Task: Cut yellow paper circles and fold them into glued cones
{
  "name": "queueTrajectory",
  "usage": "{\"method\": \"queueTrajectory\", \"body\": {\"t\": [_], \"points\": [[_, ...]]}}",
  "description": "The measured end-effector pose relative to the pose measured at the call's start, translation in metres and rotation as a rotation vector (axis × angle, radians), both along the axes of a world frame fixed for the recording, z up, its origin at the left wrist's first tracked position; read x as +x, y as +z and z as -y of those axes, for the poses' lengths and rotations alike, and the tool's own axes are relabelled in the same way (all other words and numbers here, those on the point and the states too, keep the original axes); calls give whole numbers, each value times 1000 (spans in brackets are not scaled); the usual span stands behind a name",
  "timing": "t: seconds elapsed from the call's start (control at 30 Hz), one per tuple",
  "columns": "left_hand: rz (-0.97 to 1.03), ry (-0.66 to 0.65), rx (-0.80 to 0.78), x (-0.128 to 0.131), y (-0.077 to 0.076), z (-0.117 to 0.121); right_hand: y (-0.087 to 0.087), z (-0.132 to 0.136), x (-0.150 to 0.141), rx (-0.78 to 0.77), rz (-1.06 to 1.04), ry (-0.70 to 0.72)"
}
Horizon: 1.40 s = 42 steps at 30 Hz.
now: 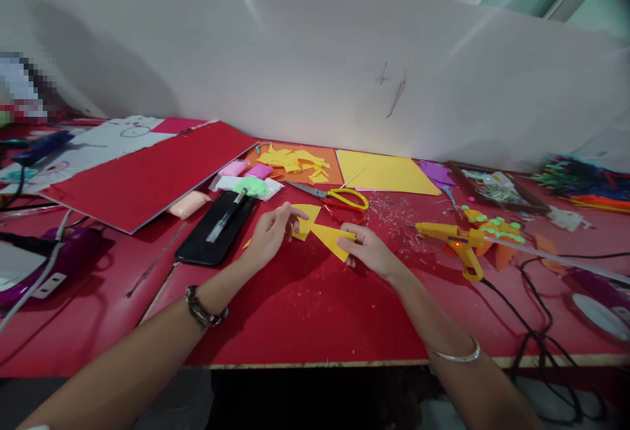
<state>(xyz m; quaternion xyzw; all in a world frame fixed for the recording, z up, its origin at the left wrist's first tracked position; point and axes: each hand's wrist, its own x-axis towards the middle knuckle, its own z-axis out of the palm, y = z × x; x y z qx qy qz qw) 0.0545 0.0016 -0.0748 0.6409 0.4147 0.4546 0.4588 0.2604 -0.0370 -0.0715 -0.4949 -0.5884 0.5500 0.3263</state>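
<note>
My right hand (368,251) pinches a yellow paper piece (331,239) between thumb and fingers; its narrow end points left. Close by on the left, my left hand (272,234) is open, with its fingers loosely bent and a little apart. A second yellow paper piece (308,215) lies right beside those fingertips, partly covered by them; whether they touch it I cannot tell. Just beyond both hands rest scissors (348,198) with yellow and red handles, blades toward the left. A sliver of yellow paper shows under my left hand.
Cut yellow scraps (293,158) lie on an orange sheet, beside a yellow sheet (388,171). At left are a black phone (197,236) with a pen (226,215) on it, clay packs (253,186) and a red board (152,174). A yellow glue gun (450,239) with cables stands right.
</note>
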Motion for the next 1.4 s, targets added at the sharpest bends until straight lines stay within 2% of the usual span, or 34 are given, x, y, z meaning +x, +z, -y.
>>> {"method": "queueTrajectory", "body": {"t": [0.1, 0.23, 0.4, 0.8, 1.1, 1.2, 1.3, 1.4], "points": [[51, -5, -15, -1, 1, 0, -1, -1, 1, 1, -5, 4], [-61, 89, 38, -2, 2, -2, -3, -2, 2, 18, -4, 15], [-137, 129, 27, -2, 2, -1, -3, -2, 2, 7, -1, -7], [-126, 97, 41, -1, -2, -2, -3, -2, 2, 17, -10, 15], [-139, 24, -68, 0, 0, 3, -2, -2, 3, 22, -28, 20], [-133, -87, 26, 2, -1, 3, -4, -3, 4, 32, -11, 23], [-308, -217, 237, 3, -2, 4, -5, -3, 4, 63, 12, 30], [-465, -237, 337, 2, -2, 6, -5, -3, 4, 78, 12, 10]]}}
